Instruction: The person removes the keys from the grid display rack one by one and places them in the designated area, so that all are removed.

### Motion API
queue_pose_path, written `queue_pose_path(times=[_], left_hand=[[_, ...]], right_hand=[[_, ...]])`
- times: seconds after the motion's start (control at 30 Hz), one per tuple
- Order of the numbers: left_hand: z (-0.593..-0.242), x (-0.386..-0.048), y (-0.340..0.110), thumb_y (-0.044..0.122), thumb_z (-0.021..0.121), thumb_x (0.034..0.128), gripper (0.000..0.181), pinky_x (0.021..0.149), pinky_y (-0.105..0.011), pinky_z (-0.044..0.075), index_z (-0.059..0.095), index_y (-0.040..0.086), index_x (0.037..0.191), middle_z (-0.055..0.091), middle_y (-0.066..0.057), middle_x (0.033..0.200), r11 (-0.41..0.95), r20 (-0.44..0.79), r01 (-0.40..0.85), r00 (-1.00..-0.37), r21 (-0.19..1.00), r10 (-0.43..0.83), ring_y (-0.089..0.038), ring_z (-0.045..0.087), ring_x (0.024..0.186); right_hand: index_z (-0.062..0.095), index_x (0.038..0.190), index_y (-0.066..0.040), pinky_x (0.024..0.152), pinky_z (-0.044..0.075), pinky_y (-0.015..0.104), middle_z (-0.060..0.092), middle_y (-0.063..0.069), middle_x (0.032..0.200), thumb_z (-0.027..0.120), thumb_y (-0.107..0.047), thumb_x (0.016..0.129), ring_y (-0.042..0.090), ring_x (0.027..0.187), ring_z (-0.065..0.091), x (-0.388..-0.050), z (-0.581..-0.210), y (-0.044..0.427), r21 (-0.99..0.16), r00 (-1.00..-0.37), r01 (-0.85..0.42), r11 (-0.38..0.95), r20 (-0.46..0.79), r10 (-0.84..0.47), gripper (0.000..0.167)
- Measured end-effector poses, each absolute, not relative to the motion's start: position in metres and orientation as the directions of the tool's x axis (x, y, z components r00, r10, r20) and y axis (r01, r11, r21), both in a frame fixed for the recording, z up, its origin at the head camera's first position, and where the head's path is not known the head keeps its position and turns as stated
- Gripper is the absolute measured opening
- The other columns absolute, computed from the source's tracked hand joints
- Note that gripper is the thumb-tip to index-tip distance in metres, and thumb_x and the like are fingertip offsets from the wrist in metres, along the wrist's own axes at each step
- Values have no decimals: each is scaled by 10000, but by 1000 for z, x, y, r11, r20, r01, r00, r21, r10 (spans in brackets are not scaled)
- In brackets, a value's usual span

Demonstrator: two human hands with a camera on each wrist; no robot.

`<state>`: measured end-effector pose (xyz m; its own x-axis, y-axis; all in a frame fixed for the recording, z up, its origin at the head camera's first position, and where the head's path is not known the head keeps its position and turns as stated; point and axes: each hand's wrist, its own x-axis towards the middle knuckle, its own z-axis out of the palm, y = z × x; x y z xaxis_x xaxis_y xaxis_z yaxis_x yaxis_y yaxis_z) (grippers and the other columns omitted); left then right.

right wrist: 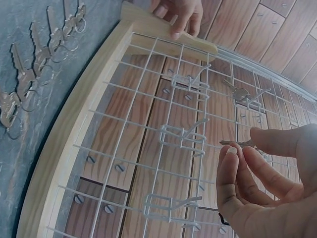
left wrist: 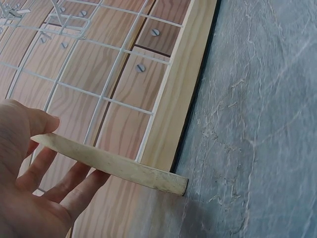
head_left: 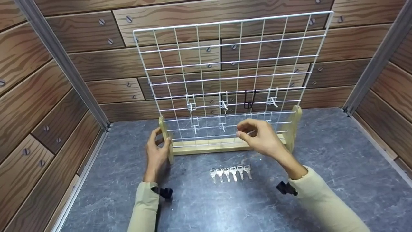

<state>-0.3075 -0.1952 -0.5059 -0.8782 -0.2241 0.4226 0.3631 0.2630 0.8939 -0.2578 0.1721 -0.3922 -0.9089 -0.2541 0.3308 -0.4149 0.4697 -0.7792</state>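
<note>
My left hand (head_left: 156, 155) (left wrist: 37, 183) grips the left wooden upright (left wrist: 114, 163) of the rack, thumb on one side and fingers on the other. The white wire grid (head_left: 220, 77) rises from the wooden base (head_left: 209, 148). My right hand (head_left: 262, 137) (right wrist: 267, 183) hovers before the grid, fingers bent and thumb apart from the index finger in the head view; nothing shows in it. Beyond its fingertips in the right wrist view is a key (right wrist: 233, 143), partly hidden. Another key (right wrist: 240, 94) hangs from a hook higher in that view.
Several keys (head_left: 233, 172) lie in a row on the grey table (head_left: 206, 203) before the base. White hooks (head_left: 273, 100) and a black hook (head_left: 249, 100) hang on the grid. The right wooden upright (head_left: 293, 129) stands beyond my right hand. Wood-patterned walls surround the table.
</note>
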Motion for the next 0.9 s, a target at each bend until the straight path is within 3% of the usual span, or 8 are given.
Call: queue_pose_path(times=[0.43, 0.63, 0.9], left_hand=[[-505, -306, -195, -28, 713, 969, 475, 874, -496, 665, 610, 34, 1428, 649, -229, 1417, 270, 404, 341, -885, 901, -232, -445, 732, 1138], [-505, -306, -195, -33, 717, 965, 475, 886, -547, 654, 608, 20, 1425, 651, -240, 1412, 269, 419, 356, -880, 895, -226, -454, 734, 1128], [-507, -307, -195, -42, 709, 966, 478, 906, -574, 647, 606, 19, 1429, 647, -247, 1419, 270, 420, 357, -878, 894, -230, -461, 728, 1136]], right_hand=[[739, 1202, 20, 822, 636, 218, 766, 173, 1088, 771, -37, 956, 261, 950, 747, -261, -392, 154, -844, -906, -423, 330, 400, -140, 255], [743, 1192, 23, 841, 632, 209, 758, 174, 1086, 756, -12, 960, 199, 965, 727, -265, -392, 144, -860, -896, -439, 258, 441, -54, 235], [720, 1229, 80, 898, 633, 230, 746, 231, 1190, 734, 32, 966, 229, 1036, 732, -273, -392, 133, -867, -874, -477, 145, 486, 30, 268]])
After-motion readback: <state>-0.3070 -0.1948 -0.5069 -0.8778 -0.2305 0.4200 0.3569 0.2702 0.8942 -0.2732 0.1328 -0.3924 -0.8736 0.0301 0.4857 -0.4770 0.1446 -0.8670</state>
